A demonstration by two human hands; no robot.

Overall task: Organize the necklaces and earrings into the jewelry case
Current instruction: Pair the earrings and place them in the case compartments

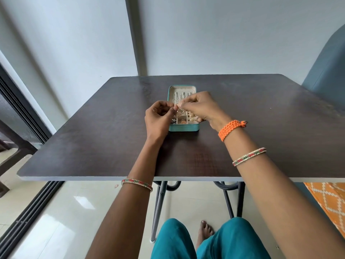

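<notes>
Sitting at a dark wood-grain table (93,146), a person has both hands up over a small teal jewelry case (183,128) that lies open flat near the middle of the tabletop, a bit toward the far side. The left hand (158,118) and right hand (199,107) are brought together right above the case, fingertips meeting, and both seem to be pinching one tiny earring (176,105) between thumb and forefinger, though it's honestly too small to say much beyond a pale glint. The far half of the case is the cream-lined lid, with a row of necklaces (180,96) hanging down it in thin chains. The near half is split into little compartments, and a few gold-coloured pieces (182,120) sit in those, plus something darker in the near-left corner that I can't make out. The left hand covers part of that left side. On the right wrist there's a chunky orange braided band (230,128), and further up that forearm a thin red, green and white bangle (249,156); a matching bangle (137,184) is on the left forearm. Down below the table edge you can see teal trousers (205,243), a bare foot (204,232) on the pale tiled floor, and the table's metal legs (158,206).
</notes>
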